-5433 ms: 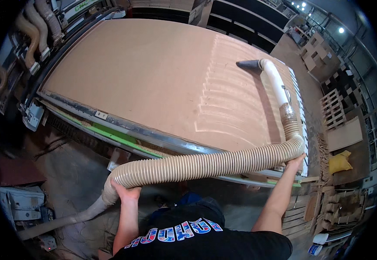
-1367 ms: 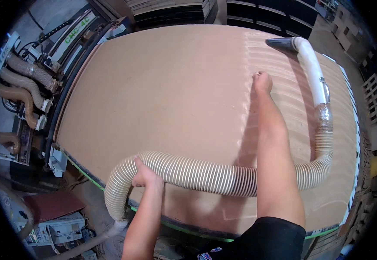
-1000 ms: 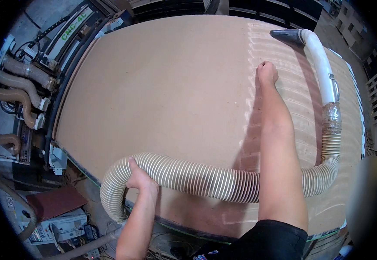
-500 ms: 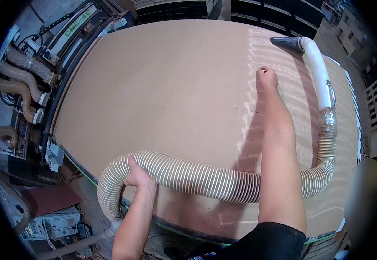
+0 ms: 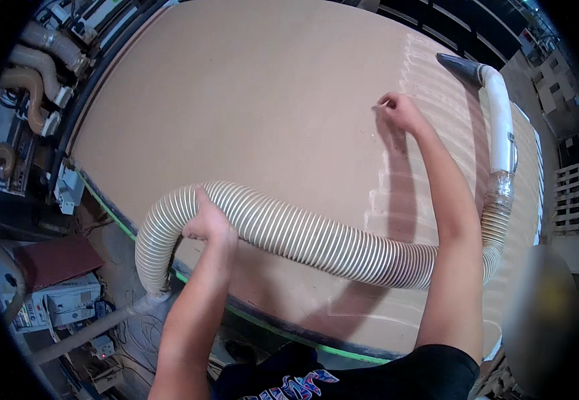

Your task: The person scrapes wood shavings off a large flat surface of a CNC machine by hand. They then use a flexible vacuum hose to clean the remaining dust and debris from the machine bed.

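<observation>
My left hand point(image 5: 211, 220) is wrapped round a ribbed, translucent vacuum hose point(image 5: 309, 233) where it bends at the near left edge of a large tan board point(image 5: 256, 100). From there the hose runs to the right, passes under my right forearm and curves away from me. Silvery tape joins it to a white pipe point(image 5: 500, 127) with a black flattened nozzle point(image 5: 461, 69), lying toward the far right. Just over the board, my right hand point(image 5: 401, 112) has its fingers drawn together in a pinch; what they hold, if anything, is too small to make out.
Pale wavy dust streaks point(image 5: 436, 133) cover the board's right part. Machinery with several ribbed hoses point(image 5: 39, 63) stands along the left. Electrical boxes point(image 5: 69, 300) and loose cables lie at the lower left. A pallet point(image 5: 568, 193) is on the right, beside a blurred patch.
My right hand has shifted left across the board, its fingers now bent down in a pinch. My left hand keeps its grip on the hose. The whole view has tilted and shifted.
</observation>
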### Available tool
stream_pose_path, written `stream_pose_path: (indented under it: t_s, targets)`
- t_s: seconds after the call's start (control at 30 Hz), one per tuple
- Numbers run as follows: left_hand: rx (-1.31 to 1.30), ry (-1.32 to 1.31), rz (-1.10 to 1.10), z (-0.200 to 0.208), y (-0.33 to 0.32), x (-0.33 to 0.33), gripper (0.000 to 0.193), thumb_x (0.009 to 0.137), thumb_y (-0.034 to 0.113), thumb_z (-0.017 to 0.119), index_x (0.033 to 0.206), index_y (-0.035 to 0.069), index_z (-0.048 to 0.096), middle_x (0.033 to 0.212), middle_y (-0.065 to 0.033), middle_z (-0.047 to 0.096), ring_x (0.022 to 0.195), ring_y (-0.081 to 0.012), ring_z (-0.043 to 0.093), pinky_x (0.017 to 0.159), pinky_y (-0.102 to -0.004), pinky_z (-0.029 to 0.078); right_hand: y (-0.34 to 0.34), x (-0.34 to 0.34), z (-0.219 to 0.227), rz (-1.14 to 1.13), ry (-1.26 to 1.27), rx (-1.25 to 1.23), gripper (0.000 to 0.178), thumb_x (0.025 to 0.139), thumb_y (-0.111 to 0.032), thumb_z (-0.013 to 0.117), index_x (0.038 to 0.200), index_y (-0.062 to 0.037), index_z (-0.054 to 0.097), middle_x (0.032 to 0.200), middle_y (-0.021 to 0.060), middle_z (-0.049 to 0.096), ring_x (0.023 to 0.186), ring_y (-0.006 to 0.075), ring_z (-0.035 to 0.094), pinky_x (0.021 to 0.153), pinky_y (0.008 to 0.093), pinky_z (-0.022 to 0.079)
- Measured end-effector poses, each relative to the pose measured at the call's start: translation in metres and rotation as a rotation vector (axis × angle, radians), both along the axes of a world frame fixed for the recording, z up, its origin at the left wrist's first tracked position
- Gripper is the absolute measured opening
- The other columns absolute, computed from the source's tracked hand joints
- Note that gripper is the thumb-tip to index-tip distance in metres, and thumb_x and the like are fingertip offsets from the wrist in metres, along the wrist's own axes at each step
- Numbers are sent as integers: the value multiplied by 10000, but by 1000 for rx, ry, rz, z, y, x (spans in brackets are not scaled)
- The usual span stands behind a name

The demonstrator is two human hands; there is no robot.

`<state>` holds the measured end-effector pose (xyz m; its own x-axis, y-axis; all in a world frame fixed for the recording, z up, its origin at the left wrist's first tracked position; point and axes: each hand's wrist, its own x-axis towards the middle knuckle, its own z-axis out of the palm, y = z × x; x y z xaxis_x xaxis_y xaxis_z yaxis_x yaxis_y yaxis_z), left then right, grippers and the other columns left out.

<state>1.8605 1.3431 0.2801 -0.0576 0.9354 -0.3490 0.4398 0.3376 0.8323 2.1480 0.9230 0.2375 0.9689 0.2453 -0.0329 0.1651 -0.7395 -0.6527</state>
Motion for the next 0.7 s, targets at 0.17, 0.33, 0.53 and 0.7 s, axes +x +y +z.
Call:
stream_pose_path:
  t_s: [0.17,0.33,0.53,0.7]
  targets:
    - [-6,52,-4,9,0,-3,1026,831,500,897,1342,-196,342,1371,-339,527,1270,-380,603,1132,-433,503,41,-55,22,217,-27,-143,207,920,-101,729,1096,-28,811,1082,189,787,1007,355,752,925,430,591]
    - [12,69,1,13,0,-4,1053,814,541,899,1336,-192,354,1355,-346,531,1261,-391,602,1118,-443,503,58,-76,7,138,-254,-244,192,930,-98,718,1080,-21,809,1096,214,766,1021,397,726,935,470,585]
    - [9,175,-20,10,6,-5,1114,796,627,872,1337,-204,364,1346,-344,530,1267,-428,602,1089,-482,503,75,-88,-5,32,-199,-254,197,936,-141,718,1045,1,799,1053,234,767,992,399,732,926,477,589]
    - [27,228,-22,5,9,-7,1111,802,637,858,1346,-193,358,1361,-345,521,1247,-439,610,1075,-516,497,63,-101,7,-61,-82,-209,228,925,-191,732,1031,1,794,996,222,779,940,378,751,879,450,600]
